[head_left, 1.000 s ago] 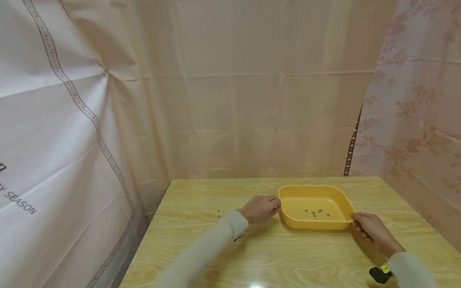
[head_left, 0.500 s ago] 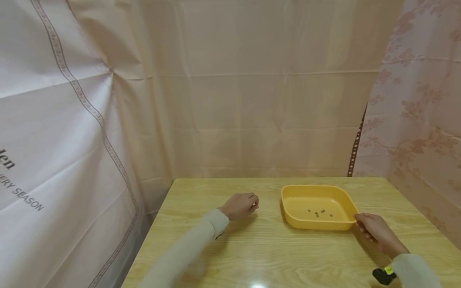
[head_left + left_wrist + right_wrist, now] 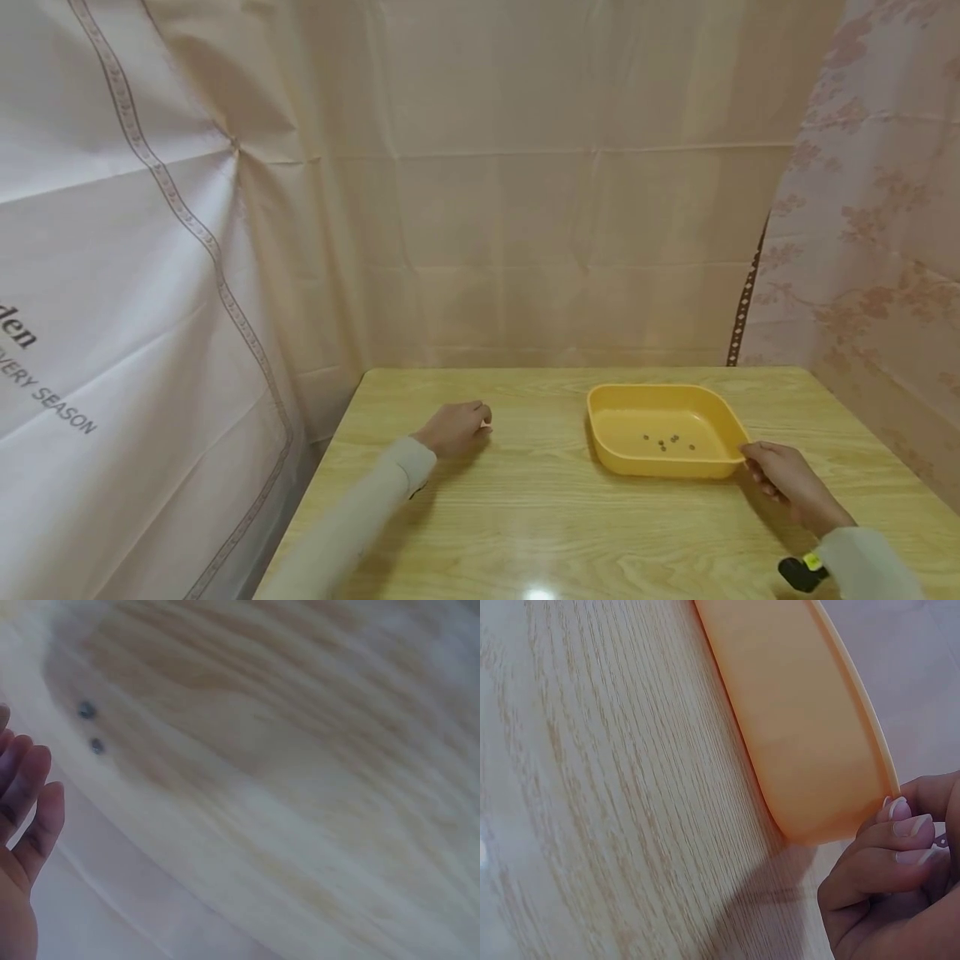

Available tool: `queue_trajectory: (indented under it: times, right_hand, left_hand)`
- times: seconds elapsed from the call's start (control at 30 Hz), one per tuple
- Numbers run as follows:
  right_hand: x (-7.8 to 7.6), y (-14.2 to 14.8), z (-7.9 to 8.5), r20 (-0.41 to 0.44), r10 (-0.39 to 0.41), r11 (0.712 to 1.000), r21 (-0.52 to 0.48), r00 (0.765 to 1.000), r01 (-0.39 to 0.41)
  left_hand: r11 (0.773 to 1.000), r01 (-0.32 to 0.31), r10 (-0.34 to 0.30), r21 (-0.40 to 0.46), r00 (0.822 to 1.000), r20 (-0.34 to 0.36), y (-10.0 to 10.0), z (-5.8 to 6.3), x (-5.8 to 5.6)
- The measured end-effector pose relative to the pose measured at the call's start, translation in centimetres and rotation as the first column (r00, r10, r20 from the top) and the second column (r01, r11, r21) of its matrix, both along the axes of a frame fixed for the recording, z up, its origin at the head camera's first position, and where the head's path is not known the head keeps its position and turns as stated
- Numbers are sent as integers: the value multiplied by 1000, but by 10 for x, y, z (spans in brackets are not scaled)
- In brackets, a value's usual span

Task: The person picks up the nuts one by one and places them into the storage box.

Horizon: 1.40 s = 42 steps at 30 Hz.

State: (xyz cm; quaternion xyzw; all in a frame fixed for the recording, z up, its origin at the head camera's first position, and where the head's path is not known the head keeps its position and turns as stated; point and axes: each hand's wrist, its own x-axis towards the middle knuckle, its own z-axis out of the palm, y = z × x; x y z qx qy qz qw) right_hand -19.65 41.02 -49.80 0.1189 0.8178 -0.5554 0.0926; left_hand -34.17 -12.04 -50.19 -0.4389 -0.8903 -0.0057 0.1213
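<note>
My right hand (image 3: 787,483) pinches the near right corner of a yellow plastic tray (image 3: 660,467); in the right wrist view, its fingers (image 3: 911,825) sit at the rim. Several small dark metal pieces, like nuts, lie on the tray's floor, one being a small nut (image 3: 692,447) on the right. To the left of the tray, my left hand (image 3: 453,429) hovers low over the table with fingers loosely bent and nothing in them. Two more small nuts (image 3: 87,709) lie on the table beyond its fingertips in the left wrist view; the hand hides them in the head view.
The wood-grain table (image 3: 525,517) has its far edge against a beige cloth curtain (image 3: 540,250). A white printed cloth (image 3: 150,350) hangs on the left and a floral cloth (image 3: 885,250) on the right. A black wrist camera (image 3: 801,575) sits below the right sleeve.
My left hand has let go of the tray's left side and moved left across the table. My right hand stays on the tray's corner, and the tray rests in about the same place.
</note>
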Motion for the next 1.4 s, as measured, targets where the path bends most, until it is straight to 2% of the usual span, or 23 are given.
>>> queue_trajectory:
  times: [0.17, 0.37, 0.6, 0.83, 1.0, 1.23, 1.4]
  right_hand:
    - [0, 0, 1, 1, -1, 1000, 6, 1000, 1]
    - [-1, -1, 2, -3, -3, 1000, 10, 1000, 3]
    - [-1, -1, 3, -37, 3, 1000, -1, 999, -3]
    - [-2, -1, 3, -26, 6, 1000, 7, 1000, -6]
    - [-2, 0, 2, -2, 0, 1000, 18, 1000, 0]
    - [-1, 0, 1, 9, -3, 1000, 24, 1000, 3]
    - [-1, 0, 1, 9, -2, 1000, 25, 1000, 2]
  left_hand:
    - [999, -33, 33, -3, 999, 29, -18, -4, 1]
    - [998, -57, 56, 22, 998, 14, -34, -9, 0]
    - [998, -56, 56, 9, 998, -11, -46, -11, 2]
    - [997, -75, 75, 21, 997, 13, -50, -10, 6]
    - [998, -58, 58, 21, 998, 5, -49, -12, 6]
    - [998, -41, 40, 41, 999, 35, -46, -13, 8]
    - [999, -26, 26, 34, 1000, 8, -43, -13, 8]
